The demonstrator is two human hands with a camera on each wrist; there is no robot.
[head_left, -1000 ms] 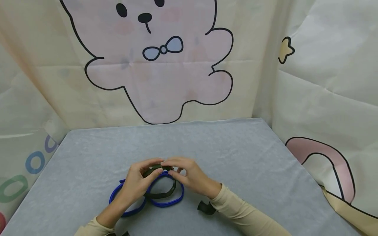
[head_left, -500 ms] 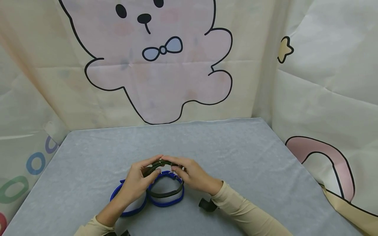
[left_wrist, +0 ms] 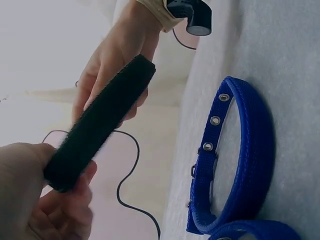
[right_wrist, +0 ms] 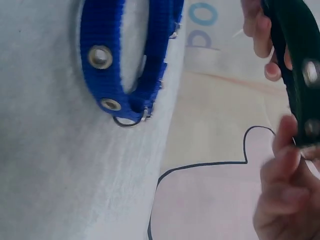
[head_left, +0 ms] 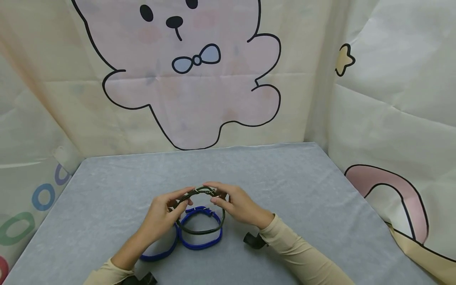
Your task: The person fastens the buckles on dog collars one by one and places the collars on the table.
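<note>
A dark green buckle collar [head_left: 200, 232], closed into a loop, is held up off the table between both hands. My left hand [head_left: 160, 213] pinches its left side between thumb and fingers. At its upper right, near the metal buckle, my right hand [head_left: 242, 204] grips the band. Its wide band shows edge-on in the left wrist view [left_wrist: 100, 125], and metal eyelets show in the right wrist view. Under it lies a blue collar [head_left: 200, 247], also looped, with eyelets and a metal ring. A second blue collar [head_left: 158, 257] lies to its left, partly hidden by the left arm.
A grey cloth covers the table [head_left: 285, 178]. Printed fabric walls [head_left: 231, 91] stand behind it and at both sides. Black wrist cameras are strapped to the right wrist [head_left: 254, 240] and the left wrist [head_left: 147, 279].
The green collar has risen slightly and turned, so its loop looks rounder. Both hands have spread a little apart, the right one moving up and right. The blue collars stay put.
</note>
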